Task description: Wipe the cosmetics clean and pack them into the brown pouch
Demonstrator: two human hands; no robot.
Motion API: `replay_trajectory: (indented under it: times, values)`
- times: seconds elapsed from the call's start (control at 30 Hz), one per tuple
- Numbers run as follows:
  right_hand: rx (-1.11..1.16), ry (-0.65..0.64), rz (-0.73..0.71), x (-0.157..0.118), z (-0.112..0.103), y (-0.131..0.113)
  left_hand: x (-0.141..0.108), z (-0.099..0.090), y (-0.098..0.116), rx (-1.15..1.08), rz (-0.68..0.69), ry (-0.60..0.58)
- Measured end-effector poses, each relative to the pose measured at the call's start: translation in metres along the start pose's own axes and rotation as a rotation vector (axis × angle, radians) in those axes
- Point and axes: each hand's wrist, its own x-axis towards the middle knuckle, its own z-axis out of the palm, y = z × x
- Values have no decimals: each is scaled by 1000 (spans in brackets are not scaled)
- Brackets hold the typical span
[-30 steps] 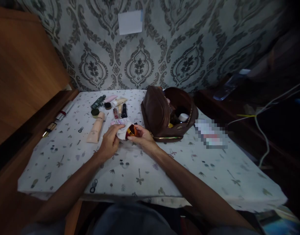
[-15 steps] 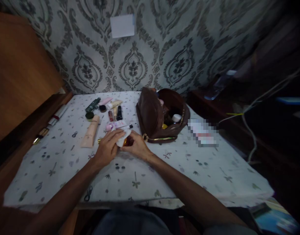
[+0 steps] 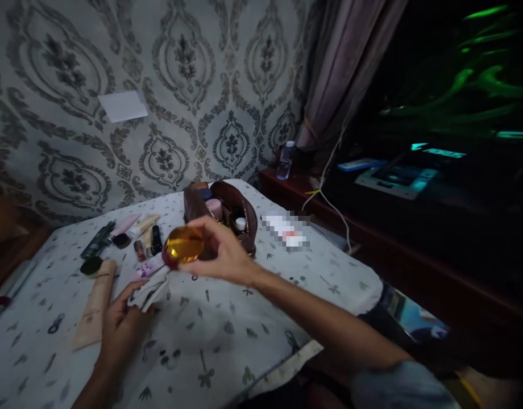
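Note:
My right hand [image 3: 225, 255] is closed on a rounded, see-through amber bottle [image 3: 185, 245] with a dark red end, raised above the table and tilted. My left hand [image 3: 125, 312] grips a crumpled white cloth [image 3: 150, 289], lower and to the left of the bottle. Behind the right hand stands an open brown cosmetic bag [image 3: 249, 218] with jars and other containers inside; the hand hides part of its front. Beyond the cloth lies a small white-and-purple tube [image 3: 149, 267]. A large beige tube [image 3: 95, 307] lies left of my left hand.
Several cosmetics lie at the left, among them a dark green tube [image 3: 98, 240], a round green-lidded jar [image 3: 91, 267] and a black tube [image 3: 156, 240]. A blurred-out white item [image 3: 285, 230] lies right of the bag. A clear bottle [image 3: 286, 162] and a white cable [image 3: 340, 218] are farther right.
The view has swung to the right. My hands, which were together around the cloth and bottle, have come apart; the right has lifted the bottle, while the left keeps the cloth low.

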Motion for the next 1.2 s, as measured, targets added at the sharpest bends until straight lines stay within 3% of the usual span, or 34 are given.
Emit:
replay_trajectory:
  times: [0.13,0.23,0.33,0.5,0.63,0.73,0.83,0.97,1.2]
  values:
    - [-203,152,-139,32,-53,-32,2,-1,-1,82,52,-39]
    - [-444,208,-162,54,-85,-26,4,-1,-4,107,69,-74]
    - [-801,225,-60,68,-101,-12,3,2,-8,110,73,-73]
    - [-1287,16,146,75,-95,-9,2,3,-16,129,205,-27]
    - [-1519,-211,130,77,-86,-11,8,-5,-24,210,220,-118]
    - [-1568,-342,140,79,-85,-8,8,-6,-27,269,255,-164]
    - [-1587,-375,139,80,-88,0,3,-3,-24,303,234,-183]
    - [-1675,-369,151,81,-91,10,1,2,-19,313,343,-230]
    - [-1794,-394,190,79,-88,9,-2,12,-25,319,451,-209]
